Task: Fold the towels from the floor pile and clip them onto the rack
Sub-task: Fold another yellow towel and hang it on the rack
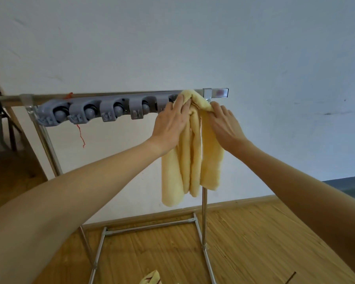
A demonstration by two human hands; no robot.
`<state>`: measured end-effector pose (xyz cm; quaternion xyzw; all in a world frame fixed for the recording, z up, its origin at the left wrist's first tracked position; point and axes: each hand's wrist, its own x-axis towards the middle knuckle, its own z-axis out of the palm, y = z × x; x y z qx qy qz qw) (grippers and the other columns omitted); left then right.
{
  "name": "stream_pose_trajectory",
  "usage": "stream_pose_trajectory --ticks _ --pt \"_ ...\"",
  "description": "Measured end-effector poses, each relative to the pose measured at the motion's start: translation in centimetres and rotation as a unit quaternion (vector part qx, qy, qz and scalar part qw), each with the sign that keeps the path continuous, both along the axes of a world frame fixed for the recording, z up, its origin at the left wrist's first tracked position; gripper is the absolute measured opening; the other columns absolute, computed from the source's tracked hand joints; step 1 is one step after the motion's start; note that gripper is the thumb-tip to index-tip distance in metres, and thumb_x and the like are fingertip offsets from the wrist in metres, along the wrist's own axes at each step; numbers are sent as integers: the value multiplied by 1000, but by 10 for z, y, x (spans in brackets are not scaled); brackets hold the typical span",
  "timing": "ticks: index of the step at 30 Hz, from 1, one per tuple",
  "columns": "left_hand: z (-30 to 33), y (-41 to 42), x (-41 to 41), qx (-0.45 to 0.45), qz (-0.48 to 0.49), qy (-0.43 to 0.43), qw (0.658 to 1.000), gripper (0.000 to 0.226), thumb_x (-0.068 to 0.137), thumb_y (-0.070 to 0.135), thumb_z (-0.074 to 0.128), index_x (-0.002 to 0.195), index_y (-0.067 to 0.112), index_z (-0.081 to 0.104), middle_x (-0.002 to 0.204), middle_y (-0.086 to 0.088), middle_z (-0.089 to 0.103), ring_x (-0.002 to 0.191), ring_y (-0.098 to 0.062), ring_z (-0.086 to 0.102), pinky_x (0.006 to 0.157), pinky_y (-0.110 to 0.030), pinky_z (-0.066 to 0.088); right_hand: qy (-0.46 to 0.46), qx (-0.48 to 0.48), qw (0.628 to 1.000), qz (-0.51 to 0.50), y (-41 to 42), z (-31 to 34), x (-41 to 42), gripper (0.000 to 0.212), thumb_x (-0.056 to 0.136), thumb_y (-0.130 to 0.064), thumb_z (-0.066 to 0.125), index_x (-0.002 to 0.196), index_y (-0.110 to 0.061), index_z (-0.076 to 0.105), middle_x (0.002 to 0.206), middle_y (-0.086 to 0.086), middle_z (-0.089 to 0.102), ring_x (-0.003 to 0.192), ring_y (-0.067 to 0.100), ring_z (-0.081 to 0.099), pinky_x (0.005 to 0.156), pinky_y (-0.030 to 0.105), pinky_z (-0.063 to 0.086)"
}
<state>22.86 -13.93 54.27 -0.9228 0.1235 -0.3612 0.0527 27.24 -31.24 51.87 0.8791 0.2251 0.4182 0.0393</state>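
Yellow towel [193, 160] hanging bunched at the right end of the metal rack [115, 95], left hand [170, 121] pressing its top with straight fingers, right hand [223, 121] pinching the fold, grey clip strip [94, 111] alongside

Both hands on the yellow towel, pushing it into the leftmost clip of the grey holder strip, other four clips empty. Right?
Not the leftmost. The head view shows the folded yellow terry towel at the rightmost clip of the grey plastic holder strip, near the metal rack's right bracket. The left hand and right hand are both on it, and the four clips to the left are empty.
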Motion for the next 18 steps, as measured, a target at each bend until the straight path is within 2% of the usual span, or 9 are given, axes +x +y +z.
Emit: stream_pose_trajectory --ticks 3,6,8,11,13,16,18 --pt "-12 9 6 13 -36 11 999 83 78 -16 53 149 8 19 153 -17 20 110 -36 46 76 -39 49 27 1 1000 14 -2 -15 0 34 62 21 62 91 4 59 115 24 54 82 36 56 71 43 53" --pt "-28 17 7 5 -71 14 997 84 78 -17 51 150 12 19 153 -15 22 103 -35 47 77 -41 50 58 6 997 51 -3 -32 -2 31 75 16 53 103 4 59 121 21 51 92 35 55 79 45 52" --pt "-42 20 8 -38 -106 7 994 82 80 -14 49 150 17 21 150 -13 27 106 -34 47 78 -43 52 74 19 994 81 -1 -42 -7 32 81 12 50 111 3 58 123 20 50 96 35 54 80 43 52" --pt "-59 22 2 -129 -181 9 975 74 87 -4 39 151 26 17 139 -10 34 107 -27 47 83 -38 51 97 99 985 105 3 -53 -12 37 91 3 44 127 -2 49 132 16 44 107 34 49 83 44 51" --pt "-69 21 -2 -182 -215 3 959 69 91 4 35 151 29 11 128 -9 39 102 -21 49 82 -31 50 85 137 980 118 4 -59 -14 44 92 1 45 134 -11 44 133 13 42 107 32 49 78 43 52" --pt "-91 21 0 -285 -207 14 936 73 95 15 53 150 23 6 122 -7 41 89 -14 54 71 -22 51 73 209 962 162 5 -74 -15 59 89 4 46 139 -22 28 131 14 39 93 27 54 63 34 47" --pt "-107 22 2 -347 -170 48 921 76 90 24 61 148 15 13 122 -8 43 88 -16 56 69 -25 51 82 281 941 171 9 -86 -16 63 87 2 50 139 -19 22 128 15 39 81 24 55 57 35 48"
